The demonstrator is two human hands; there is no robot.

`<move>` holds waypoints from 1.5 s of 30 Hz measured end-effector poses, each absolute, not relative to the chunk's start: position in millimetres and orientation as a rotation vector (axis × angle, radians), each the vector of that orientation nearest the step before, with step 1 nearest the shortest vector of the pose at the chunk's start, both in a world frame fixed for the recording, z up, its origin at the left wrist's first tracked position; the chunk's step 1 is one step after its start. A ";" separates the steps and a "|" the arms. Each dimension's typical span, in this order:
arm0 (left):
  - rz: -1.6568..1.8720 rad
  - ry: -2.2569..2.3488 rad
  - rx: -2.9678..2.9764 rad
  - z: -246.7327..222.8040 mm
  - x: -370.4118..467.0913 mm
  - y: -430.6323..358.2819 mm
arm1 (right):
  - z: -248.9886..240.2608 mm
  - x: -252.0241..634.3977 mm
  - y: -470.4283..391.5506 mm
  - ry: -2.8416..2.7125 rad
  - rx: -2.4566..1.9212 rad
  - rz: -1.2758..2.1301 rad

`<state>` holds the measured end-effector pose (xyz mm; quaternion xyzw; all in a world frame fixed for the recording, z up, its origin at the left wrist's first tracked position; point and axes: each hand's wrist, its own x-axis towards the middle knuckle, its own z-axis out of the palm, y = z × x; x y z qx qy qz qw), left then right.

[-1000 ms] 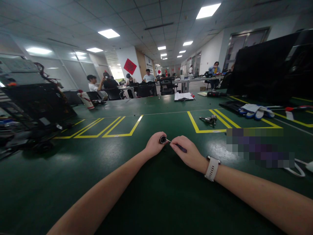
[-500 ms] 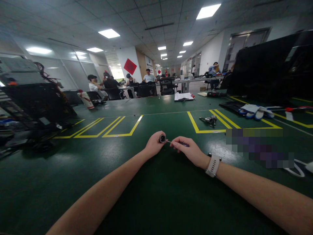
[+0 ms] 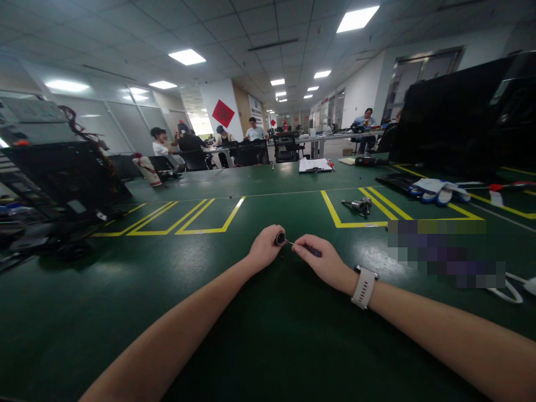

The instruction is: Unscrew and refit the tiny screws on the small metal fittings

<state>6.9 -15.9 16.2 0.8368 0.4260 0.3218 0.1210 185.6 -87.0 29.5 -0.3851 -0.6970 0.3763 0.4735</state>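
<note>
My left hand [image 3: 266, 247] is closed round a small round metal part [image 3: 280, 239] whose dark hollow end faces me. In my right hand [image 3: 320, 258] is a thin screwdriver [image 3: 314, 251] with a dark handle, pinched between thumb and fingers. Its slim shaft points left, and the tip is at the rim of the metal part; whether it goes inside I cannot tell. A tiny dark piece [image 3: 282, 257] lies on the green table just below the left hand. Both hands are held over the middle of the table.
Several metal parts [image 3: 358, 206] lie inside yellow tape lines [image 3: 330, 209] on the green table [image 3: 138, 290]. To the right are white-and-blue gloves [image 3: 438, 191] and a large black screen [image 3: 456, 123]. A clipboard [image 3: 315, 166] lies farther back. Dark equipment [image 3: 62, 173] stands at left; people sit behind.
The metal part in my left hand has turned and shifted slightly right. My right hand has tilted a little, with the screwdriver tip now closer to the part's opening.
</note>
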 end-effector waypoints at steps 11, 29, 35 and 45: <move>0.941 1.165 2.461 20.4 6.6 -19.5 | 23.6 195.9 -76.0 -1.582 -0.854 1.225; 0.948 1.129 2.424 20.0 5.1 -17.9 | 24.6 196.0 -77.2 -1.531 -0.837 1.245; 0.938 1.231 2.476 19.5 7.3 -18.5 | 27.1 191.7 -82.6 -1.638 -0.917 1.070; 0.963 1.190 2.510 18.8 7.5 -16.3 | 27.9 192.7 -83.2 -1.716 -0.919 1.028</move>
